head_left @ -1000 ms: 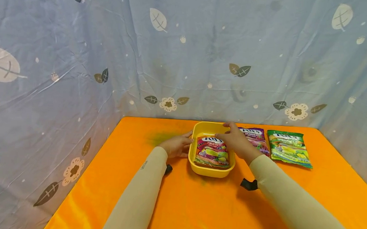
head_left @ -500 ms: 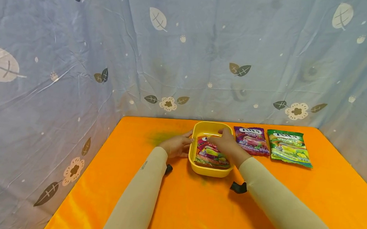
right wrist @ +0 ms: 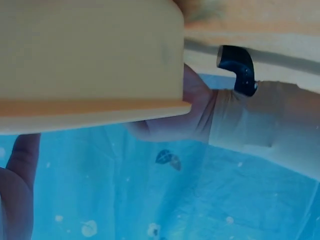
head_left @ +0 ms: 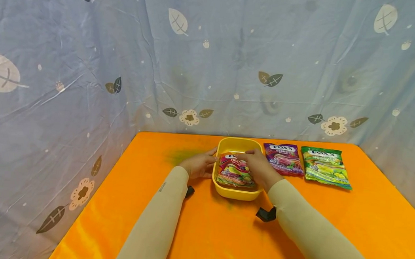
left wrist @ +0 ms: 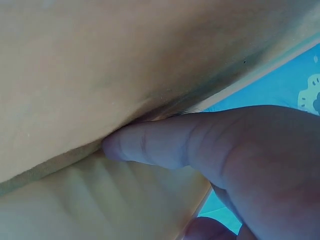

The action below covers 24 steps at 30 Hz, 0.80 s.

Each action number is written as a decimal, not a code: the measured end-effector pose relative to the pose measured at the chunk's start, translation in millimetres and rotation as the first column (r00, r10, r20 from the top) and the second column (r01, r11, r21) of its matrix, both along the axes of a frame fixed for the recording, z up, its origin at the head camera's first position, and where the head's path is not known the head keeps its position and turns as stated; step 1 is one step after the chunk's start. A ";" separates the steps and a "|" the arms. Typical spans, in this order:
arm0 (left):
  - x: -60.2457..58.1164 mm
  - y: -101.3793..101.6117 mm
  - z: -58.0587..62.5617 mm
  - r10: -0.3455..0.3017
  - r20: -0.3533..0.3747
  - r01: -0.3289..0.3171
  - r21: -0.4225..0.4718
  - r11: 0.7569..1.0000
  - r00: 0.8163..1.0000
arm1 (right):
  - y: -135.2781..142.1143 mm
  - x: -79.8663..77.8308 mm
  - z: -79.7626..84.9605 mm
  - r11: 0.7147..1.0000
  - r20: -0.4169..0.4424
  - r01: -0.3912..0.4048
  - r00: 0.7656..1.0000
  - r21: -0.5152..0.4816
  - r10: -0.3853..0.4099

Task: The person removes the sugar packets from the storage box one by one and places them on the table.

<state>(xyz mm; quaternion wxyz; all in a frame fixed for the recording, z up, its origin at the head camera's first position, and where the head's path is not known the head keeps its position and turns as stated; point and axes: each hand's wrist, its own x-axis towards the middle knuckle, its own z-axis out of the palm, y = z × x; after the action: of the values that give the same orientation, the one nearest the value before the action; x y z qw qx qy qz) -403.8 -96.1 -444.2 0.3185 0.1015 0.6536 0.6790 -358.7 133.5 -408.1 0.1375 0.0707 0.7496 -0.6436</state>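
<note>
In the head view a yellow plastic basket stands on the orange table, with a red "Fruits" candy bag lying inside. My left hand rests against the basket's left wall, its fingers fairly straight. The left wrist view has the left thumb laid along the basket's side. Reaching over the right rim, my right hand holds the candy bag by its upper right part; some fingertips are hidden. In the right wrist view the basket's outer wall fills the upper left, and a right-hand digit reaches its rim.
To the right of the basket lie a purple "Berries" candy bag and a green "Spring Tea" candy bag. A blue patterned curtain hangs behind and beside the orange table.
My right hand has moved left and down into the basket, uncovering the purple bag. The red candy bag has shifted slightly left. The left hand and basket stay nearly still.
</note>
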 end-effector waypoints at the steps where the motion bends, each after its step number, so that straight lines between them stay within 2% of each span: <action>1: 0.0 -0.3 -0.2 0.000 -0.004 0.000 0.000 1.000 1.000 | -0.1 0.0 0.1 1.000 0.002 0.000 1.000 -0.009 0.000; 10: 0.9 -0.3 -1.0 -0.009 -0.036 0.008 -0.008 1.000 0.999 | -0.6 0.6 -2.4 0.998 0.007 -0.045 0.999 -0.051 0.045; 17: -0.6 0.6 -1.1 0.008 -0.016 -0.008 -0.009 1.000 1.000 | 1.6 -1.8 -5.0 0.987 -0.067 -0.069 0.996 -0.145 0.060; 19: -0.7 0.7 -1.1 0.007 -0.018 -0.007 -0.009 1.000 1.000 | 1.6 -2.3 -6.7 0.986 -0.075 -0.089 0.994 -0.139 0.079; 24: 0.1 0.8 -1.4 -0.006 -0.018 0.006 -0.009 1.000 1.000 | -1.7 -0.6 -12.0 0.988 -0.096 -0.152 0.984 -0.034 0.148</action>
<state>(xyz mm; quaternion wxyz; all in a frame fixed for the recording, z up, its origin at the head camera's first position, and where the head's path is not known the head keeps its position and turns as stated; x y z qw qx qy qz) -403.7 -95.3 -445.6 0.3152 0.1082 0.6592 0.6741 -359.3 131.9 -420.2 0.1519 -0.0188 0.7451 -0.6491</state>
